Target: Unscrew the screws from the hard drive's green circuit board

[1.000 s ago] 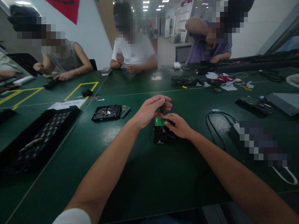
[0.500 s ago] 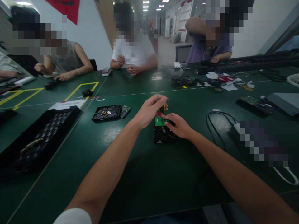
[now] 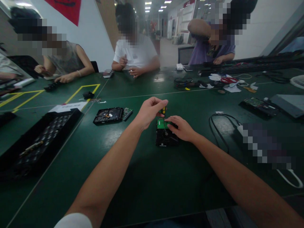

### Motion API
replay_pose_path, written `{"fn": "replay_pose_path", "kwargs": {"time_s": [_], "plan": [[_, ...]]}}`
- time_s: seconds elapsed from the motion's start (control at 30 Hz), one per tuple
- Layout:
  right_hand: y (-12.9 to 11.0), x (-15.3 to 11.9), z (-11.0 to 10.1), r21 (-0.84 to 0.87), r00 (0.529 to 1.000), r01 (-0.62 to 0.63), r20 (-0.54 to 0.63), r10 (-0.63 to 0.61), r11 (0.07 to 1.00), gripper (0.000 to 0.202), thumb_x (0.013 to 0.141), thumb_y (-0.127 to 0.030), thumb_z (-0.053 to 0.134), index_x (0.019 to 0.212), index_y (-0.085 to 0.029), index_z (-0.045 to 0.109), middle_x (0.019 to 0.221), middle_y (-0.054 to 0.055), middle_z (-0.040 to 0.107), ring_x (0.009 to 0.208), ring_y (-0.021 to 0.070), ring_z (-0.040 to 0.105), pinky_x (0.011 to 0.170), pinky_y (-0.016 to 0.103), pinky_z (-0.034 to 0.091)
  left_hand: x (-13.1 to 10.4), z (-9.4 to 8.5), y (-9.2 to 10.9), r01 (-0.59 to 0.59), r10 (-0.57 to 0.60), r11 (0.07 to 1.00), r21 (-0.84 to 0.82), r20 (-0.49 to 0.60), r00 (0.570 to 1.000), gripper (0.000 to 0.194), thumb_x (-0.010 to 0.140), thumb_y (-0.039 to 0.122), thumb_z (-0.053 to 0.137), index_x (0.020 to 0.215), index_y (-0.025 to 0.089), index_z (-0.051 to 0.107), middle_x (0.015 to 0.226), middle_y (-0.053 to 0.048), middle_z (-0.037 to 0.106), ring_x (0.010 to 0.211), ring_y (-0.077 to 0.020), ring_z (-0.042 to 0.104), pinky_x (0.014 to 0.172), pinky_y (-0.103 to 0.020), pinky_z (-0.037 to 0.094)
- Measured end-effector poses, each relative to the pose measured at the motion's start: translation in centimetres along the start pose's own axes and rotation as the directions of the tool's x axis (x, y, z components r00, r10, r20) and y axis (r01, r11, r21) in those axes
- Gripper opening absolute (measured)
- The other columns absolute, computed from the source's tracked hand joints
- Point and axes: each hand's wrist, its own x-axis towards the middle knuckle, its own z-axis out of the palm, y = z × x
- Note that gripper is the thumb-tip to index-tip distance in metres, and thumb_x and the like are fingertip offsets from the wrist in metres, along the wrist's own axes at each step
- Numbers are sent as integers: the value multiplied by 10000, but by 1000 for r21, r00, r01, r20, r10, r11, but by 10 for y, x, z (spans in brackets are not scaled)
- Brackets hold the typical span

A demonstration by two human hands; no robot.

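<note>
A black hard drive (image 3: 163,138) with a green circuit board (image 3: 161,124) on its far part lies on the table in front of me. My left hand (image 3: 152,110) is closed around a small screwdriver (image 3: 163,110) with a yellow and black handle, upright above the board; its tip is too small to make out. My right hand (image 3: 180,127) grips the drive's right side, thumb and fingertips bent over the board near the screwdriver's lower end. Left of my hands lie another hard drive (image 3: 108,116) and a loose circuit board (image 3: 127,114).
A long black tray (image 3: 45,136) stands on the left. To the right are a black cable (image 3: 215,129), another drive with its board showing (image 3: 258,106) and a grey box (image 3: 288,104). Wires and paper scraps (image 3: 230,80) lie farther back. Three people sit across the table.
My left hand's fingers have shifted and turned on the screwdriver, showing more of its yellow handle. My right hand and the hard drive stay in place.
</note>
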Motion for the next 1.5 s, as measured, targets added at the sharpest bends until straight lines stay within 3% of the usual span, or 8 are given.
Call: {"fn": "replay_pose_path", "kwargs": {"time_s": [0.27,0.4,0.53,0.77,0.9,1.03,1.2,1.5], "plan": [[0,0,1,2,1000,17,-14,-17,1000,314,1029,-344,600,1319,-280,703,1329,104,695,1275,293,623,1114,533,497,-4,0,5,-1,3,1000,-17,160,987,228,927,395,726,915,167,719,934,-69,707,858,-171,676,616,-230,560],[1,0,1,-7,1000,18,-2,-18,1000,325,1039,-346,588,1338,-273,693,1346,106,690,1291,293,615,1123,535,486,-3,-3,5,-3,7,1000,-19,180,984,266,981,379,621,1035,162,766,970,-87,726,875,-183,683,612,-233,559],[0,0,0,-13,1000,8,4,-8,1000,329,1044,-353,583,1347,-282,689,1346,103,687,1288,296,614,1109,537,492,-3,-3,5,34,-23,998,-59,176,984,257,1001,346,586,1139,175,720,973,-92,755,870,-191,711,625,-252,578],[2,0,1,-12,1000,13,-5,-13,1000,323,1040,-360,590,1338,-284,689,1349,101,688,1275,297,623,1098,545,501,-4,1,4,-20,20,1000,0,142,990,246,931,386,759,949,165,651,1005,-94,755,878,-165,704,614,-214,549],[4,-1,2,-6,1000,16,-12,-16,1000,336,1034,-356,602,1353,-294,686,1352,97,689,1285,297,620,1106,547,500,-3,1,1,-18,22,999,-27,151,988,325,879,386,835,974,187,596,936,-61,738,847,-156,702,607,-205,535],[3,0,2,-4,1000,13,-12,-13,1000,333,1036,-345,592,1350,-287,688,1343,101,690,1282,295,623,1110,543,499,-3,2,1,-21,29,999,-48,183,983,290,928,409,774,1087,189,671,893,-37,685,808,-137,661,596,-193,530],[0,0,1,-14,1000,15,-13,-15,1000,326,1025,-332,603,1335,-285,694,1312,102,699,1274,298,622,1111,543,497,-4,-1,4,44,-15,990,-136,211,977,266,974,403,651,1004,158,751,943,-73,657,904,-177,656,661,-243,600],[0,0,0,-6,1000,16,-3,-16,1000,328,1036,-335,594,1349,-298,687,1329,96,699,1276,297,627,1107,560,499,-2,-1,2,18,-17,1000,-19,78,997,278,869,389,824,881,157,671,919,-74,728,778,-142,664,575,-212,545]]}}
